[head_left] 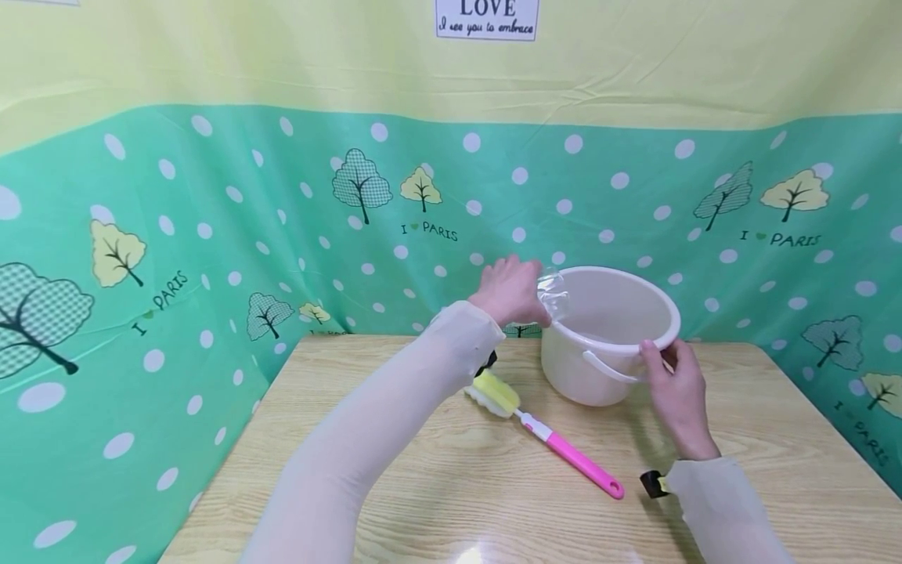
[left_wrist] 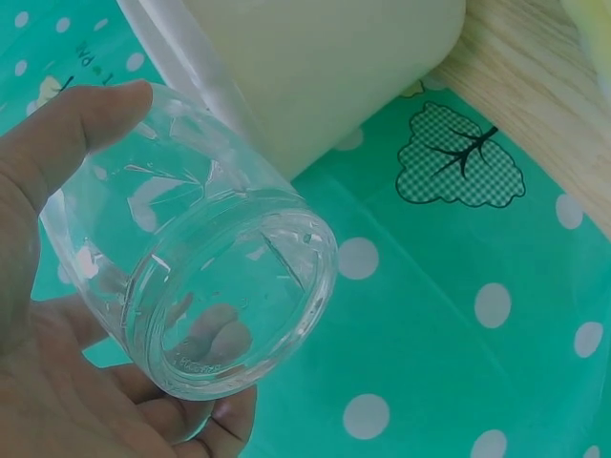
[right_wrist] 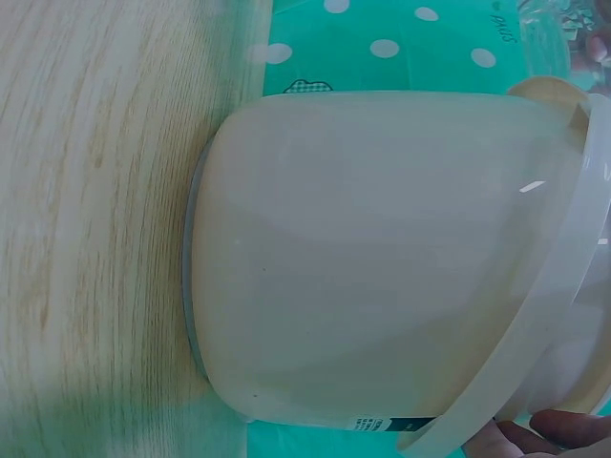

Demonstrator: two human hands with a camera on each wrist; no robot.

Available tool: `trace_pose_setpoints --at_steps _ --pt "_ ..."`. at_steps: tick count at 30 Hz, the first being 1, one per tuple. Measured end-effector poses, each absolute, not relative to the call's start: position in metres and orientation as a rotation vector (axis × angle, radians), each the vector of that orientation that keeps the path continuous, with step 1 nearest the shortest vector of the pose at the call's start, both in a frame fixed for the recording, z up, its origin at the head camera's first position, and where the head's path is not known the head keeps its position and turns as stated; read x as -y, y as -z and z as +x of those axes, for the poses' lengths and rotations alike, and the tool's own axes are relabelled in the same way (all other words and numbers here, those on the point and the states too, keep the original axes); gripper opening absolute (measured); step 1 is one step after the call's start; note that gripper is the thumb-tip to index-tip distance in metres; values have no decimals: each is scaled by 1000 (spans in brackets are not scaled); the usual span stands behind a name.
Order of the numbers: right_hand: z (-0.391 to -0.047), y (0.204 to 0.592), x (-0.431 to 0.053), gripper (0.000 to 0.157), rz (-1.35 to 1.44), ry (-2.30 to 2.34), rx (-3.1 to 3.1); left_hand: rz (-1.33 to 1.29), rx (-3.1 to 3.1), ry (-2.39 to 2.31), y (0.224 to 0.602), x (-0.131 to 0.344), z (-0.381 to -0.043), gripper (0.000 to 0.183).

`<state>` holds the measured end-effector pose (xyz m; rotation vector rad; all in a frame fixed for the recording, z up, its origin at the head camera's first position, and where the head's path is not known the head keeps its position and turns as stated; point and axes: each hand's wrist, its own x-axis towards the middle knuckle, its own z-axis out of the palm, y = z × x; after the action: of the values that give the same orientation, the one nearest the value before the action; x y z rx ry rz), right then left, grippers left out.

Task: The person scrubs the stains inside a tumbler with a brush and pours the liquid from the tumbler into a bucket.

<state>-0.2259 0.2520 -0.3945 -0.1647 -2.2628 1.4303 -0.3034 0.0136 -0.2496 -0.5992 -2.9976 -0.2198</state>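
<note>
My left hand grips a clear, see-through cup, fingers and thumb curled round its side. The cup is tipped over the left rim of a white bucket, its mouth toward the inside and its thick base facing the left wrist camera. With my right hand I hold the bucket's right front rim, thumb on top. The bucket's white handle hangs down across its front. A bottle brush with a pink grip and a yellow-and-white sponge head lies on the table between my arms.
The light wooden table ends at a green and yellow cloth backdrop behind and at both sides. The brush lies close in front of the bucket. Dark wrist straps sit at my cuffs.
</note>
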Motion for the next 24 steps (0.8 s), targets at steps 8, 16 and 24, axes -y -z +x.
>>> trace_pose_setpoints --at_steps 8,16,24 --pt "-227 395 -252 66 -167 -1437 2259 -608 3003 225 248 -14 -304 79" --pt "-228 396 -253 65 -167 -1417 2263 -623 2994 203 247 -14 -304 74" --pt "-229 398 -254 65 -157 -1420 2259 -633 2985 200 247 -15 -305 72"
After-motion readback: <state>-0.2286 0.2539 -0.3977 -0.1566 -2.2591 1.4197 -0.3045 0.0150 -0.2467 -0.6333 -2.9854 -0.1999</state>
